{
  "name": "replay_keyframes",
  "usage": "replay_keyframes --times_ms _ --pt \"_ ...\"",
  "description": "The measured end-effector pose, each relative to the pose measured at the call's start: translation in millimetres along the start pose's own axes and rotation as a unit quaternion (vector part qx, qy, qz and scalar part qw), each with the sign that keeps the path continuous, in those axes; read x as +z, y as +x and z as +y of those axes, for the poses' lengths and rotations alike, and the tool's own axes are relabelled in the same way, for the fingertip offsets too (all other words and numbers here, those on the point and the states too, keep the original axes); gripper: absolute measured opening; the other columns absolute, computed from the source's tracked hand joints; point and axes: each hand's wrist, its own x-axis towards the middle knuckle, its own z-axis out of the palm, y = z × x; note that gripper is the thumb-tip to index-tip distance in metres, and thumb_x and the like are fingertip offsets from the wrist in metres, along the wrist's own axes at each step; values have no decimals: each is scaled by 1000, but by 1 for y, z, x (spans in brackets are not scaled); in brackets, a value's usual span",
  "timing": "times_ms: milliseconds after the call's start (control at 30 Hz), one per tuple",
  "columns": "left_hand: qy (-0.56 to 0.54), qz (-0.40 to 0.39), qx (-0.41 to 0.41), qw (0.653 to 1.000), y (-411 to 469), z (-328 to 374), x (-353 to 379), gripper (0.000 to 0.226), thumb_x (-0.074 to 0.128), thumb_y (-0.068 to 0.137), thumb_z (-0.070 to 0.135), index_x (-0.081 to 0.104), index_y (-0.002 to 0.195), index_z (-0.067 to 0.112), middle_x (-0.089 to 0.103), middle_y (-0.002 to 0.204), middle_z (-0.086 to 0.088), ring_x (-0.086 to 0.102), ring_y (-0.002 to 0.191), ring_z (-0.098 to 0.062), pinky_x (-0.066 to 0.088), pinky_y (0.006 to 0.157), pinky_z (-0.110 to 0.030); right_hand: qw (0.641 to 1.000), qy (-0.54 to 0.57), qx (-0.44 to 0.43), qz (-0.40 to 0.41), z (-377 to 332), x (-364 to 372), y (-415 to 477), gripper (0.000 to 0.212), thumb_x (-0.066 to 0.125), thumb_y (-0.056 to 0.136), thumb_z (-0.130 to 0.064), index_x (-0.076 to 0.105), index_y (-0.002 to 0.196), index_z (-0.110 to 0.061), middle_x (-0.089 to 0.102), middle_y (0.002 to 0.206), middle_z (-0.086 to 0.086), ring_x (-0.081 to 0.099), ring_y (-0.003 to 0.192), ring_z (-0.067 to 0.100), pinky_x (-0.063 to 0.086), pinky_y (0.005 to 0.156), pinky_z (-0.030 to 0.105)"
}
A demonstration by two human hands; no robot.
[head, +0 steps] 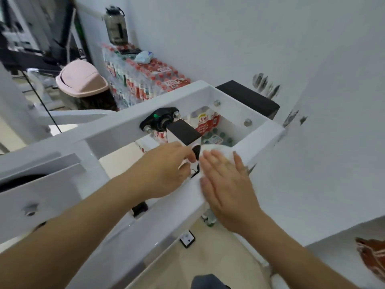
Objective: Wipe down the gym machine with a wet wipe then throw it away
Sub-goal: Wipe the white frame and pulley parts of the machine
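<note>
Head view: right hand (pixel 227 184), fingers (pixel 216 161) straight, on wet wipe (pixel 218 150) lengthwise along machine beam (pixel 262 136); left hand (pixel 164 172) round knob (pixel 195 151)

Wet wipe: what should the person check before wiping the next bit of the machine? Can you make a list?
1. Wet wipe under the right hand: ok, flat fingers press it on the white frame.
2. Wipe still clean enough: cannot tell.
3. Left hand holding the black-capped post steady: cannot tell, its fingers curl beside it and the grip is hidden.
4. Pink-lidded bin in sight for throwing away: ok.
</note>
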Motion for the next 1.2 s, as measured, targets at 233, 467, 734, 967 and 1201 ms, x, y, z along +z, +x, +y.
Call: replay_keyframes --times_ms 233,467,734,967,1201 --pt "83 131 -104 982 -84 -29 9 31 46 88 6 56 114 20 50 120 5 42 112 -16 39 90 -27 994 22 -103 -31 -13 -2 -7 50 25 99 -39 64 127 -22 62 131 -4 52 128 14 20 114 40" --pt "81 294 -248 919 -146 -14 29 30 47 77 3 61 103 10 59 106 -9 53 98 -30 45 81 -40 993 21 -118 6 -56 8 -28 55 25 99 -35 61 128 -5 61 132 13 52 128 27 27 115 45" --pt "205 158 -350 900 -213 9 49 63 -4 84 37 51 105 16 49 82 1 49 70 -25 23 47 -32 969 61 -239 -15 -97 17 -55 55 24 101 -39 51 140 -10 50 145 9 45 136 22 29 114 41" --pt "284 127 -338 888 -211 11 52 74 -20 72 28 48 99 14 48 83 -4 49 71 -28 23 49 -33 992 40 -114 17 -87 13 -44 62 16 100 -38 50 138 -4 52 142 13 44 135 27 30 115 44" --pt "77 187 -317 927 -245 11 40 35 37 98 17 47 132 15 59 119 -8 56 108 -31 46 84 -44 962 66 -264 -24 -145 18 -73 56 18 100 -35 51 140 -14 50 146 4 43 137 19 25 115 37"
